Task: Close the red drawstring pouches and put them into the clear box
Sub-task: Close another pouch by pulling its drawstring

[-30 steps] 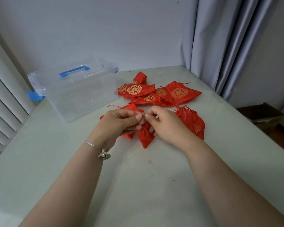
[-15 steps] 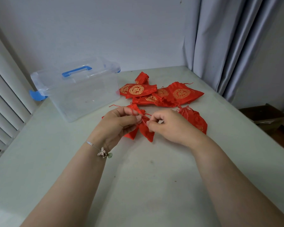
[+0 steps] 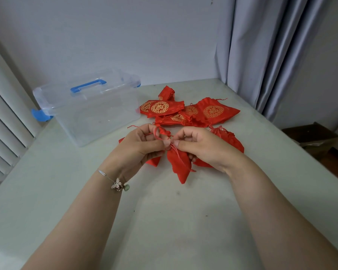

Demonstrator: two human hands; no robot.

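Now both hands, left (image 3: 142, 145) and right (image 3: 201, 145), pinch the pouch (image 3: 179, 162) cords at its gathered neck, closing it; next, carry it left-back into the box (image 3: 90, 112).

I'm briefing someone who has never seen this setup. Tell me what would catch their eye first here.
First, the two hands at the middle of the table: the left hand and right hand pinch the neck and cord of a red drawstring pouch hanging between them. Behind them lies a heap of red pouches with gold medallions. To the left stands the clear box, with its blue handle and no pouch inside.
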